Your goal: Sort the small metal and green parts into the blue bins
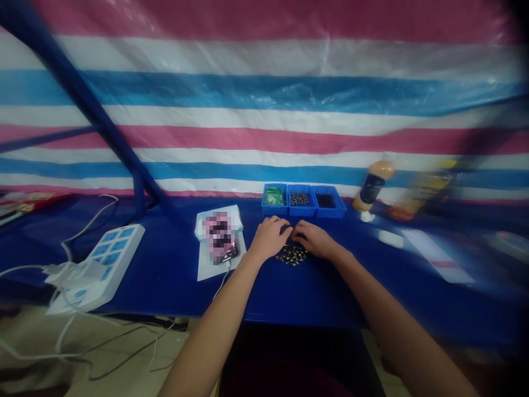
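Note:
Both my hands meet over a small heap of dark metal parts (292, 255) on the blue table (165, 275). My left hand (269, 237) has its fingers curled inward at the heap's far left side. My right hand (314, 239) is curled the same way, its fingertips almost touching those of the left. What the fingers pinch, if anything, is too small to make out. Just behind the hands stand three small blue bins (303, 200), one with green pieces, one with grey parts, one with black parts.
A phone (221, 238) lies on white paper left of my hands, its cable running off the table's front edge. A white power strip (97, 263) with cables sits far left. An orange bottle (373, 187) and a second, blurred one (421, 193) stand at right, beside a paper sheet (438, 255).

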A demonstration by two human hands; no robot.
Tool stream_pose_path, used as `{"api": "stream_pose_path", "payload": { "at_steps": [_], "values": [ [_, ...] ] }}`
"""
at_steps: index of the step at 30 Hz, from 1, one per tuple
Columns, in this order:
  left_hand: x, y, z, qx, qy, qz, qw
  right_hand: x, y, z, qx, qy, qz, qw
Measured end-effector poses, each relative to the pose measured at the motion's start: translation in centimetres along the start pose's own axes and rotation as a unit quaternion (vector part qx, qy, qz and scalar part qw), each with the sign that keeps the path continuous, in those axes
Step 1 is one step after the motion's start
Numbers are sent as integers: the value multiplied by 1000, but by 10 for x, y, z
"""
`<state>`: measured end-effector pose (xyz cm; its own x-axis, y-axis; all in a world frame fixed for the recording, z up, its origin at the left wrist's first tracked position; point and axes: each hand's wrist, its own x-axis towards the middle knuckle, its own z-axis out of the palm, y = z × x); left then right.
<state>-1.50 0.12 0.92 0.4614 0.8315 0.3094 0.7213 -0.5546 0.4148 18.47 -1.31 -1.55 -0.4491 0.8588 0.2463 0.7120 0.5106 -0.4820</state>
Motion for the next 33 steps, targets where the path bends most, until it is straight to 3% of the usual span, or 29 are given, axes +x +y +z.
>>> {"api": "stream_pose_path", "payload": {
  "at_steps": [5, 13, 18, 27, 30, 33],
  "values": [
    [0, 5, -6, -6, 2, 12, 1000, -4, -5, -7, 101, 71, 41, 992],
    [1, 12, -6, -50, -7, 63, 997, -5, -16, -14, 268, 171, 102, 943],
    [1, 15, -9, -77, 21, 66, 995, -5, -19, -16, 279, 157, 103, 942],
    [0, 17, -10, -100, 13, 87, 991, -5, -22, -16, 302, 133, 112, 937],
    [-1, 18, -11, -111, 19, 76, 991, -4, -19, -14, 334, 130, 118, 926],
    [-2, 18, -13, -128, 40, 54, 989, -3, -13, -13, 378, 163, 170, 895]
  ]
}}
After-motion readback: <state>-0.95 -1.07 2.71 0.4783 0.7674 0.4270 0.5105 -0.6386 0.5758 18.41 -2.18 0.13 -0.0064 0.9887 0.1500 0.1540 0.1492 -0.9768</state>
